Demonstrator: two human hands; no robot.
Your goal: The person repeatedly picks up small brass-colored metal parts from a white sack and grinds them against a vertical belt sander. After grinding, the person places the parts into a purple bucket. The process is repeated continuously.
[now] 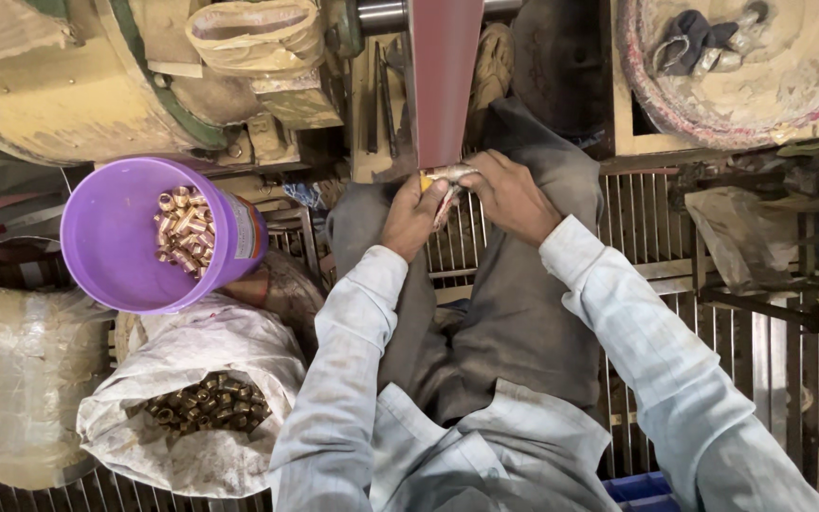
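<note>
- While both hands sit in the upper middle of the frame, they're pinching one small metal fitting (447, 176) between them, right at the bottom end of the red belt (445, 76).
- Left hand (413, 214) has its fingers curled tight around the near end of the fitting, thumb on top.
- Right hand (509, 194) is closed on the other side of it, fingers folded in so you can't really see the tips.
- The fitting looks silvery with a yellowish bit at its left end, and it's touching or just shy of the belt's lower edge, can't tell which.
- The belt runs straight up from the hands to a steel roller (381, 13) at the top edge.
- Both arms are in pale striped sleeves (353, 379) coming up from the bottom of the frame, grey trousers (514, 313) between them.
- Left of the frame there's a purple bucket (111, 237) tipped toward the camera with a heap of brass parts (184, 230) inside.
- Right below it, lower left, a white sack (220, 351) lies open with more dull brass pieces (206, 403) in it.
- Upper right has a big dusty round wheel (789, 85) with a dark rag (689, 43) lying on it.
- A metal grate (656, 237) runs under the legs on the right side.
</note>
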